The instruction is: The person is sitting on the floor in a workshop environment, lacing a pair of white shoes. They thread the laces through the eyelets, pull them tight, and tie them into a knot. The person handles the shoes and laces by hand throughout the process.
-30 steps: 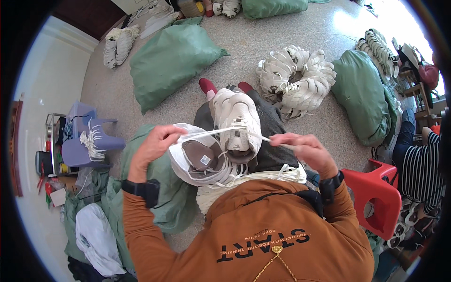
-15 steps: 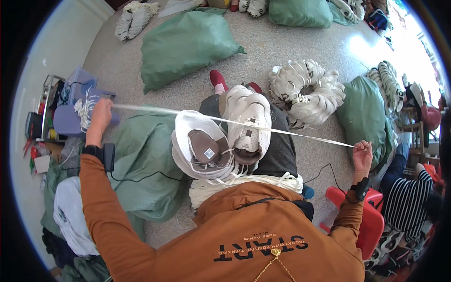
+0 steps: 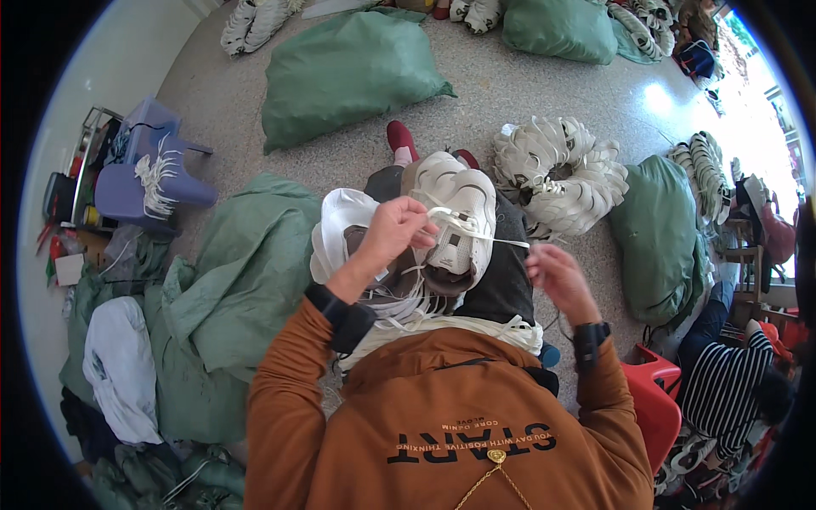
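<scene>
A white sneaker [image 3: 463, 191] rests across my lap with its toe pointing away from me. A pale shoelace [image 3: 484, 234] runs over its tongue in a loose loop and stretches to the right. My right hand [image 3: 557, 276] pinches that lace just right of the shoe. Over the shoe's left side, my left hand [image 3: 398, 231] has its fingers drawn together at the lace's loop. Beneath that hand sits a white shoe upper [image 3: 340, 212] with a brown lining, partly hidden by my wrist. A bundle of pale laces [image 3: 510, 330] lies across my lap.
Ahead to the right, a ring of white shoe uppers [image 3: 561, 178] lies on the floor. Green sacks [image 3: 353, 72] stand around me. A purple stool [image 3: 144, 183] with white laces is at the left, a red chair [image 3: 650, 399] at the right. Another person [image 3: 727, 365] sits beyond it.
Both hands have come inward from wide apart to near the shoe. The lace, earlier pulled taut across between them, now lies looped over the shoe with a short end to the right.
</scene>
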{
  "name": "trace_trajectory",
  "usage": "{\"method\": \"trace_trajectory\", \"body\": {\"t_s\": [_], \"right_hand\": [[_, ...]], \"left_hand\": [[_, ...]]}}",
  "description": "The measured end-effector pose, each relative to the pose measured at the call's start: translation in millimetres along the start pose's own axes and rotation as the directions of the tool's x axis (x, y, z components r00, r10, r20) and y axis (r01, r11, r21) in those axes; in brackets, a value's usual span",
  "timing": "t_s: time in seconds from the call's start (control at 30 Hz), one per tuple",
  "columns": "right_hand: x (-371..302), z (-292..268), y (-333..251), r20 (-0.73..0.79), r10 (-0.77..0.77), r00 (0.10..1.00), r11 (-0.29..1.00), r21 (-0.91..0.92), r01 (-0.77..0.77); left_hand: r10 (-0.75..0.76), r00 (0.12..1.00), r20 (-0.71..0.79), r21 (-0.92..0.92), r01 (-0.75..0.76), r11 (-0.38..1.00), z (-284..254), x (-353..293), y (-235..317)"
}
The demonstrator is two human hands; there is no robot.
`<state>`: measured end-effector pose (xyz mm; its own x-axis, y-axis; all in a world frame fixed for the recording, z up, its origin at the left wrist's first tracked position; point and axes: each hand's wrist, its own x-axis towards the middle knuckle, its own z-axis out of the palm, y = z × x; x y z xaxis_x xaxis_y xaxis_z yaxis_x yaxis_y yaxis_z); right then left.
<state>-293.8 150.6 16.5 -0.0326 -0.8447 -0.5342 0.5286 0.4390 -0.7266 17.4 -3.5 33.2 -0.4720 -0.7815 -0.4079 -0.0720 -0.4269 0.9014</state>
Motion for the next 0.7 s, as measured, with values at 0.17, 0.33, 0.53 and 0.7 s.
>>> {"method": "trace_trajectory", "body": {"t_s": [0.17,0.33,0.53,0.7], "right_hand": [[28,50,33,0.111,0.014,0.994,0.993,-0.115,-0.001],[40,57,42,0.09,0.008,0.996,0.998,-0.069,-0.002],[37,59,47,0.094,0.001,0.996,1.0,-0.003,-0.001],[38,55,51,0.119,-0.06,0.991,0.998,0.02,0.058]], "left_hand": [[0.183,0.976,-0.118,0.2,-0.157,0.967,14,22,-33],[0.171,0.983,-0.063,0.198,-0.155,0.968,15,26,-33],[0.22,0.972,-0.081,0.3,-0.187,0.935,13,23,-35],[0.548,0.836,-0.006,0.679,-0.399,0.616,25,15,-35]]}}
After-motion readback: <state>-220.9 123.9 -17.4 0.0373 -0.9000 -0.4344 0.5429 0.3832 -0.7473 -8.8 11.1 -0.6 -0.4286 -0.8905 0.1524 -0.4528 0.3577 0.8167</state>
